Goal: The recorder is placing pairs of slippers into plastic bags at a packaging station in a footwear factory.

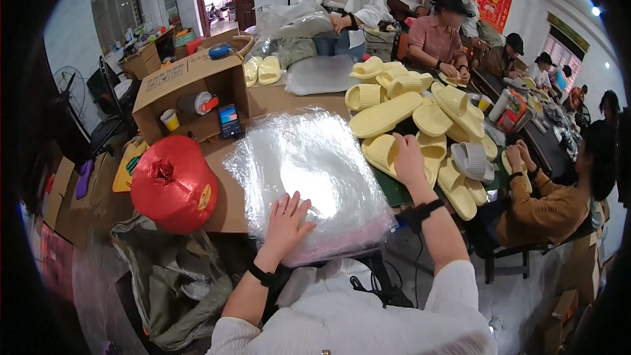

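Crowded surface [276, 102]: left hand [287, 220] lies flat, fingers spread, on a stack of clear plastic bags [309, 171] at its near edge; right hand [407, 158] grips a yellow slipper [384, 152].

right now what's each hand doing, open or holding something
left hand: open, fingers spread flat on the stack of clear plastic bags.
right hand: resting on a yellow slipper; grip cannot be told.

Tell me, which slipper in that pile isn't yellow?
The grey slipper, on the pile's right side, just right of the person's right hand. All the others are pale yellow.
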Action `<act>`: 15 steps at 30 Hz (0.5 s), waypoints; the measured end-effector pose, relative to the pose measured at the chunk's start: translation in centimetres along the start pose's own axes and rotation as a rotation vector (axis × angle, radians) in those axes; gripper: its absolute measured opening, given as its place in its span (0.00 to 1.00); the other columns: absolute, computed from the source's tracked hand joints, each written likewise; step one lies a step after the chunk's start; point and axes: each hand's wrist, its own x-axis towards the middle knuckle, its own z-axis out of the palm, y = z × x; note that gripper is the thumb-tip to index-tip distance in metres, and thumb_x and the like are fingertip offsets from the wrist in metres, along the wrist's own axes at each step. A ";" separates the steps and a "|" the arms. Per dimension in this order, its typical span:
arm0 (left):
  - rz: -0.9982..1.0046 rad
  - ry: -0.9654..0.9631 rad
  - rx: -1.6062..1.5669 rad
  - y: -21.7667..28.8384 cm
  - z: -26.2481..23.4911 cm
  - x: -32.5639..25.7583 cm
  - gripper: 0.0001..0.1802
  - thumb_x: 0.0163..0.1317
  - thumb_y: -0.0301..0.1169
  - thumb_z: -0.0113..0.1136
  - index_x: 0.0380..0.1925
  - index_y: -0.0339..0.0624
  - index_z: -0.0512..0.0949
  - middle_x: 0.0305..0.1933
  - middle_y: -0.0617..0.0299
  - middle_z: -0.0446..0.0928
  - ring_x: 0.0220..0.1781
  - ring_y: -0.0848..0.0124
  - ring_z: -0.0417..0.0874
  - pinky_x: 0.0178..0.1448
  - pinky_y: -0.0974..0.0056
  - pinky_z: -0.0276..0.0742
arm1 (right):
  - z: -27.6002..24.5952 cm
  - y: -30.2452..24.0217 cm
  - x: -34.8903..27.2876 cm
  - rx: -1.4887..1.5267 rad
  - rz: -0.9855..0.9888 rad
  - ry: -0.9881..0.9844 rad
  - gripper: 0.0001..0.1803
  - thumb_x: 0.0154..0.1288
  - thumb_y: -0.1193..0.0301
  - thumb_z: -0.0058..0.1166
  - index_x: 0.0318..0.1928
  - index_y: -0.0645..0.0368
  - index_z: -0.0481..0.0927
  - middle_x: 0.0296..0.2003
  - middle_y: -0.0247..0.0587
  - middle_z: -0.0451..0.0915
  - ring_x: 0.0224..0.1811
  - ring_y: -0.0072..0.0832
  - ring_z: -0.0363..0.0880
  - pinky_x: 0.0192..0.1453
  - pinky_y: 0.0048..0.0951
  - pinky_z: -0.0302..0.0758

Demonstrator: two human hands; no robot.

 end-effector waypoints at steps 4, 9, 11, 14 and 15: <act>-0.012 -0.031 -0.016 0.1 0.1 -0.2 0.33 0.66 0.53 0.54 0.67 0.52 0.68 0.75 0.51 0.58 0.77 0.47 0.54 0.78 0.43 0.44 | 3.5 0.8 2.6 -0.158 -0.082 -0.035 0.19 0.54 0.77 0.55 0.48 0.50 0.82 0.43 0.39 0.71 0.51 0.42 0.71 0.49 0.40 0.74; -0.023 -0.043 -0.001 0.1 0.1 -0.3 0.33 0.66 0.54 0.53 0.67 0.52 0.68 0.75 0.52 0.59 0.77 0.48 0.54 0.78 0.44 0.44 | 3.8 1.1 5.6 0.097 0.014 0.013 0.15 0.60 0.76 0.51 0.45 0.47 0.86 0.39 0.38 0.76 0.44 0.42 0.76 0.48 0.38 0.75; 0.003 -0.011 0.009 0.3 0.0 -0.2 0.33 0.66 0.54 0.53 0.67 0.53 0.68 0.75 0.51 0.59 0.77 0.48 0.55 0.78 0.44 0.44 | 3.2 1.9 7.3 0.361 0.043 0.145 0.21 0.60 0.82 0.48 0.50 0.48 0.85 0.43 0.41 0.79 0.46 0.43 0.78 0.52 0.35 0.75; 0.001 0.001 0.013 0.1 0.3 -0.2 0.32 0.66 0.54 0.53 0.67 0.53 0.68 0.74 0.51 0.60 0.76 0.48 0.55 0.78 0.44 0.44 | 1.6 -0.2 9.6 0.951 0.062 0.208 0.18 0.63 0.81 0.52 0.51 0.55 0.84 0.42 0.39 0.78 0.47 0.33 0.78 0.52 0.30 0.74; -0.007 0.005 0.010 0.0 0.3 -0.3 0.32 0.66 0.54 0.53 0.67 0.53 0.68 0.74 0.51 0.60 0.76 0.48 0.55 0.78 0.44 0.44 | 0.7 -1.2 10.1 0.952 0.055 0.200 0.18 0.63 0.81 0.52 0.51 0.55 0.84 0.42 0.39 0.78 0.47 0.33 0.78 0.52 0.30 0.74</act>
